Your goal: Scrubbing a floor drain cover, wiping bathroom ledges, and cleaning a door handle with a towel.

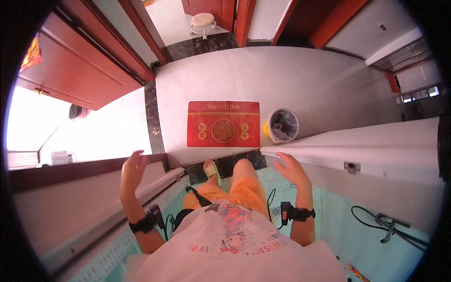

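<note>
My left hand (134, 169) is raised in front of me on the left, fingers apart and slightly blurred, with nothing in it. On the other side, my right hand (291, 170) is lifted near the end of a white wall, also holding nothing. Each wrist wears a black strap with a small device. Between and beyond my hands a red welcome mat (223, 124) lies on the pale tiled floor. A waste bin (283, 125) lined with a plastic bag stands to the right of the mat. One foot in a light green slipper (211, 170) rests at the dark stone threshold (243, 158).
A red door (81, 67) stands at the left beside a bright opening. A round stool (203, 21) is in the far doorway. Black cables (384, 225) hang by the wall at right. A drain (276, 211) is set in the speckled floor near my right arm.
</note>
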The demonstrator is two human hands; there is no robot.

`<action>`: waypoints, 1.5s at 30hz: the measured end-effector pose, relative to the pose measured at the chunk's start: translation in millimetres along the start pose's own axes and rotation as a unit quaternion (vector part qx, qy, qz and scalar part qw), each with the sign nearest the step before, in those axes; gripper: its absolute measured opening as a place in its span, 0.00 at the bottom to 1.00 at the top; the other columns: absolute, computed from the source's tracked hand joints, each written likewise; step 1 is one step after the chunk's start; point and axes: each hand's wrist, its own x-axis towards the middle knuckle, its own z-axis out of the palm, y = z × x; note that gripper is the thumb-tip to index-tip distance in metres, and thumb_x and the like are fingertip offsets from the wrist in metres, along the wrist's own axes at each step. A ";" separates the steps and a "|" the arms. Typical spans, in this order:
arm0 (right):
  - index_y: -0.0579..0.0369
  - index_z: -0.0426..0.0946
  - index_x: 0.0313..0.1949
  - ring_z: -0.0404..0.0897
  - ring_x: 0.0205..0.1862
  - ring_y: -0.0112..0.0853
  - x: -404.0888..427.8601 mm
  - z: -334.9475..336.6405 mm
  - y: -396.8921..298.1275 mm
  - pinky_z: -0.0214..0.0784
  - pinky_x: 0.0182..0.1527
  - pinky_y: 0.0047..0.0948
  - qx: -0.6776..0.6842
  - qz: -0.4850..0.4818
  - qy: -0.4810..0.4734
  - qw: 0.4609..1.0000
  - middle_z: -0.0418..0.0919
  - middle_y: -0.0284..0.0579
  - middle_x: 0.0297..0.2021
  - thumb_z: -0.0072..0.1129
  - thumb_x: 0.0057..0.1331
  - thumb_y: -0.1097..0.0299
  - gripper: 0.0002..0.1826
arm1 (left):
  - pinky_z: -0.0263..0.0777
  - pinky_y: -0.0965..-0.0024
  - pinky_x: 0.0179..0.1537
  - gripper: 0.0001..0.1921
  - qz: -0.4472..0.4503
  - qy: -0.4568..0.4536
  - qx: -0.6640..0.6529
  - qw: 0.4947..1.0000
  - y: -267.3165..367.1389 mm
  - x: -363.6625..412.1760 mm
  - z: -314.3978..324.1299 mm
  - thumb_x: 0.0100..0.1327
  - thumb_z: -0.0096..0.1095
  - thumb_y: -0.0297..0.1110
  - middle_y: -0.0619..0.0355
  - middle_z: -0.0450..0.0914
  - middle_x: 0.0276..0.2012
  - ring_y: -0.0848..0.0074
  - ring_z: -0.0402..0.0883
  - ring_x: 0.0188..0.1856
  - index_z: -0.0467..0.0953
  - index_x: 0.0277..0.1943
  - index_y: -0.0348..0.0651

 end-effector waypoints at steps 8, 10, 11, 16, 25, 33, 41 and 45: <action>0.53 0.69 0.50 0.75 0.40 0.30 73.5 -71.9 62.0 0.66 0.45 0.28 0.268 0.212 0.082 0.936 0.76 0.46 0.38 0.52 0.62 0.64 0.17 | 0.70 0.69 0.38 0.14 0.117 -0.067 -0.029 0.990 145.1 249.2 51.0 0.61 0.53 0.33 0.52 0.79 0.38 0.69 0.79 0.38 0.70 0.49 0.41; 0.52 0.70 0.49 0.75 0.37 0.27 113.9 -94.7 78.7 0.67 0.43 0.26 0.394 0.191 0.136 0.889 0.77 0.44 0.35 0.52 0.62 0.65 0.16 | 0.70 0.68 0.38 0.14 0.131 -0.115 -0.066 0.982 170.2 306.3 73.2 0.61 0.53 0.34 0.52 0.78 0.37 0.69 0.79 0.37 0.70 0.50 0.42; 0.52 0.70 0.49 0.75 0.37 0.27 134.9 -109.2 83.2 0.67 0.42 0.25 0.323 0.194 0.167 0.911 0.77 0.43 0.34 0.52 0.62 0.65 0.16 | 0.70 0.68 0.38 0.14 0.155 -0.109 0.011 0.982 183.5 331.3 77.8 0.61 0.53 0.34 0.51 0.78 0.38 0.69 0.79 0.37 0.70 0.50 0.43; 0.51 0.70 0.49 0.75 0.36 0.27 224.4 -191.4 96.8 0.67 0.40 0.25 0.188 0.247 0.186 0.932 0.77 0.42 0.34 0.52 0.63 0.64 0.15 | 0.69 0.69 0.39 0.15 0.183 -0.131 0.051 0.973 281.7 447.2 100.4 0.60 0.55 0.35 0.52 0.79 0.37 0.72 0.78 0.37 0.70 0.50 0.43; 0.46 0.69 0.51 0.75 0.38 0.27 209.3 -289.6 168.7 0.68 0.42 0.27 0.216 0.413 0.382 0.798 0.78 0.42 0.35 0.46 0.60 0.74 0.18 | 0.71 0.67 0.42 0.12 0.247 -0.212 0.139 0.935 460.3 657.1 212.3 0.62 0.51 0.33 0.49 0.79 0.38 0.67 0.79 0.40 0.72 0.47 0.39; 0.43 0.69 0.52 0.77 0.41 0.38 162.9 -332.9 131.8 0.68 0.46 0.36 0.189 0.706 0.249 0.636 0.78 0.47 0.38 0.52 0.57 0.60 0.21 | 0.69 0.68 0.46 0.13 0.486 -0.355 -0.004 0.798 851.5 608.6 359.4 0.62 0.51 0.32 0.50 0.78 0.39 0.69 0.77 0.43 0.70 0.49 0.40; 0.50 0.66 0.53 0.75 0.42 0.47 230.7 -511.6 226.6 0.67 0.44 0.42 0.107 0.542 0.370 0.747 0.76 0.53 0.41 0.49 0.59 0.57 0.23 | 0.70 0.68 0.46 0.12 0.414 -0.444 -0.095 0.789 973.4 622.6 395.8 0.63 0.48 0.30 0.51 0.77 0.37 0.72 0.76 0.41 0.71 0.47 0.33; 0.50 0.66 0.53 0.75 0.44 0.47 243.9 -678.5 279.0 0.66 0.46 0.45 0.139 0.475 0.440 0.749 0.76 0.52 0.42 0.49 0.59 0.60 0.22 | 0.71 0.70 0.44 0.11 0.383 -0.429 -0.094 0.812 1066.5 643.2 450.7 0.64 0.45 0.28 0.53 0.76 0.34 0.72 0.76 0.38 0.71 0.45 0.33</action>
